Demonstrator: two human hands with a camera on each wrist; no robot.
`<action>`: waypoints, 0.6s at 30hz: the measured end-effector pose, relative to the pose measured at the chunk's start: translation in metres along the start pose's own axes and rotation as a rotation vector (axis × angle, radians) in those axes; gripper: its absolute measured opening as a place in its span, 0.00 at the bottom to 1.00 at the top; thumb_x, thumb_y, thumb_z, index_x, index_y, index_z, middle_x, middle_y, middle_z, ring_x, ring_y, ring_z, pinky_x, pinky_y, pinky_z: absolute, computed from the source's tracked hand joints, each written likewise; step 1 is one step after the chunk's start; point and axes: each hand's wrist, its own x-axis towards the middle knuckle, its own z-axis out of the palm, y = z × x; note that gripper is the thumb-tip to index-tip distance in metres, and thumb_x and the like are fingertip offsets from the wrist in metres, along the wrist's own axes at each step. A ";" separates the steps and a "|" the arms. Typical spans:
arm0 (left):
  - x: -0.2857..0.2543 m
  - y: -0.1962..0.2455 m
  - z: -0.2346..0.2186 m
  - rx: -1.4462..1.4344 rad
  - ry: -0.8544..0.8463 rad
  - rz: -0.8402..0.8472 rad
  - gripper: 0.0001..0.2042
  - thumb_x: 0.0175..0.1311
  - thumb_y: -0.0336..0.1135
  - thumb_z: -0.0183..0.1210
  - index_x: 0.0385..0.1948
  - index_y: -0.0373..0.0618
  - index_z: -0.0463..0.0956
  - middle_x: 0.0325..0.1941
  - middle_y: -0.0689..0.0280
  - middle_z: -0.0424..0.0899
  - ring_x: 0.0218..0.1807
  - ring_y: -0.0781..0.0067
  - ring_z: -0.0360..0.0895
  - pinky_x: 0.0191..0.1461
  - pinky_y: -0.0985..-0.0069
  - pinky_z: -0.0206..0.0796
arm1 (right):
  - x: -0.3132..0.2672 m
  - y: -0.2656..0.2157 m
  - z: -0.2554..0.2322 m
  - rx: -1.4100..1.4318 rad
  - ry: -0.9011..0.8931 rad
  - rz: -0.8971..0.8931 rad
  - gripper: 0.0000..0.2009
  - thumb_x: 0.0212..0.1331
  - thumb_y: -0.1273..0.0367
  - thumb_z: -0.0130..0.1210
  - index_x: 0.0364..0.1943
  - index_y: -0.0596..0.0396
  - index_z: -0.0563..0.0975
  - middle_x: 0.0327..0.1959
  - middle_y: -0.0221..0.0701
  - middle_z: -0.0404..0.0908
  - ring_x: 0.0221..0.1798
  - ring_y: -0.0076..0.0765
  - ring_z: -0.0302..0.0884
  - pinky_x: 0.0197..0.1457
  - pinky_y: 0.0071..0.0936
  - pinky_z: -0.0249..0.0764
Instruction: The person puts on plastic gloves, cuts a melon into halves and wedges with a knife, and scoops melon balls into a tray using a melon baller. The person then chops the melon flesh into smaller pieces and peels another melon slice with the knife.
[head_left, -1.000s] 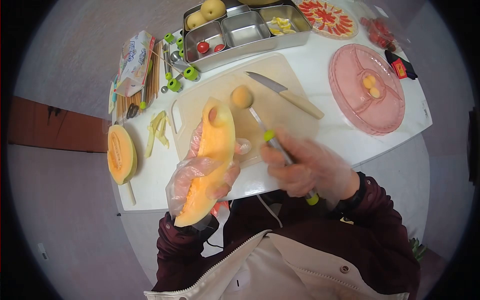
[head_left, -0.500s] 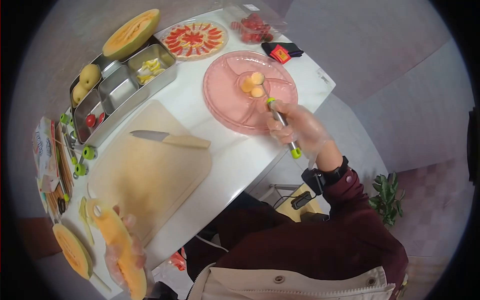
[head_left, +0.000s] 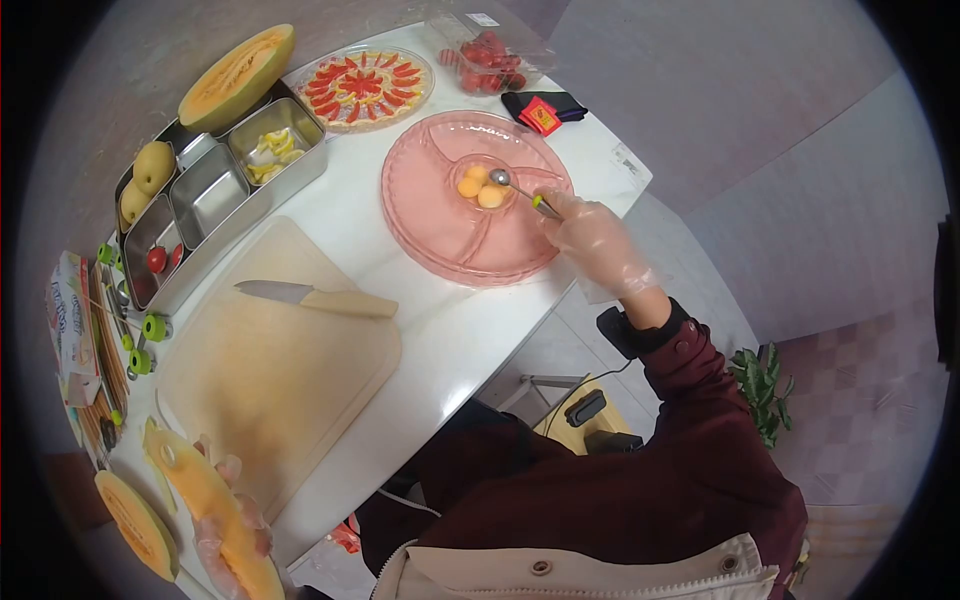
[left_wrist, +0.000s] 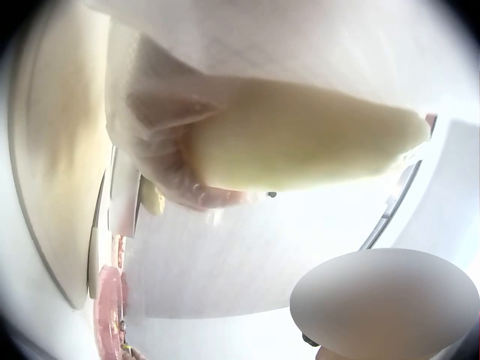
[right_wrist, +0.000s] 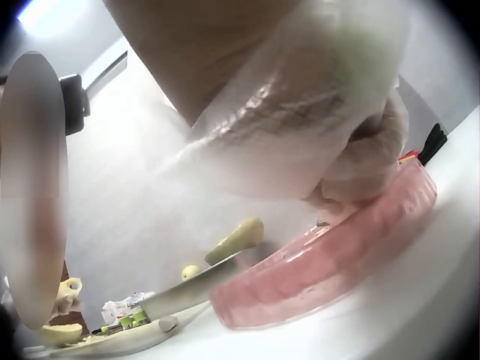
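My right hand (head_left: 598, 245), in a clear plastic glove, grips a melon baller (head_left: 541, 203) with a green-trimmed handle. Its metal scoop is bare and sits beside several orange melon balls (head_left: 490, 197) in the centre well of a pink divided tray (head_left: 425, 235). In the right wrist view this hand is low over the tray's edge (right_wrist: 322, 277), and the baller is mostly hidden. At the lower left, my gloved left hand (head_left: 208, 540) holds a long melon wedge (head_left: 222, 495) with a round hollow near its upper end. The left wrist view shows the wedge's pale underside (left_wrist: 300, 142).
A knife (head_left: 320, 298) lies on a cutting board (head_left: 270, 380). Behind are a steel box (head_left: 250, 205) of fruit, a half melon (head_left: 235, 80), a plate of fruit slices (head_left: 365, 88) and strawberries (head_left: 487, 62). Another melon piece (head_left: 135, 525) lies at left, near green-ended tools (head_left: 150, 328).
My right hand moved from beside the wedge to the tray, and the melon ball left the scoop to join the others. The head view swung right, and the wedge now appears lower left.
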 end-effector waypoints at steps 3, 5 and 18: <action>-0.002 -0.008 0.012 0.006 0.140 0.080 0.36 0.79 0.31 0.49 0.81 0.41 0.37 0.70 0.40 0.66 0.39 0.66 0.78 0.31 0.67 0.79 | -0.005 -0.012 -0.019 0.044 -0.025 0.028 0.23 0.70 0.57 0.55 0.65 0.53 0.75 0.42 0.56 0.84 0.48 0.61 0.84 0.53 0.48 0.78; 0.002 -0.012 0.015 0.078 0.214 0.084 0.33 0.78 0.34 0.51 0.78 0.38 0.45 0.62 0.43 0.72 0.34 0.67 0.78 0.26 0.73 0.75 | -0.007 -0.025 -0.028 0.183 0.013 0.122 0.24 0.70 0.61 0.56 0.66 0.56 0.74 0.38 0.50 0.86 0.45 0.51 0.87 0.49 0.41 0.80; 0.002 -0.026 0.059 0.111 0.203 -0.043 0.27 0.83 0.51 0.43 0.71 0.39 0.65 0.54 0.47 0.81 0.31 0.69 0.78 0.21 0.80 0.75 | -0.047 -0.170 0.032 0.675 -0.045 -1.002 0.28 0.59 0.78 0.63 0.67 0.53 0.77 0.33 0.27 0.80 0.32 0.27 0.77 0.34 0.27 0.71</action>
